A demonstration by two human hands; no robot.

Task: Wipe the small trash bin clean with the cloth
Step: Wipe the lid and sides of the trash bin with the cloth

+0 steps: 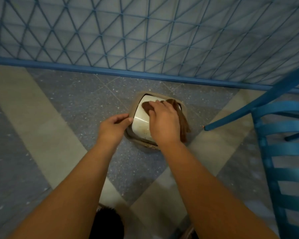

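Note:
A small trash bin [141, 121] with a white swing lid and a beige rim stands on the tiled floor, seen from straight above; brown specks dirty the lid's near part. My right hand [164, 122] lies flat on the lid, pressing a brown cloth [183, 121] against it. The cloth sticks out past my fingers at the far side and hangs down the bin's right side. My left hand [114, 125] holds the bin's left rim, thumb and fingers pinched on its edge.
A blue lattice fence [145, 40] with a blue base rail runs across just behind the bin. A blue metal slatted chair [283, 152] stands at the right, one leg ending close to the bin's right side. Grey speckled and beige floor tiles surround it.

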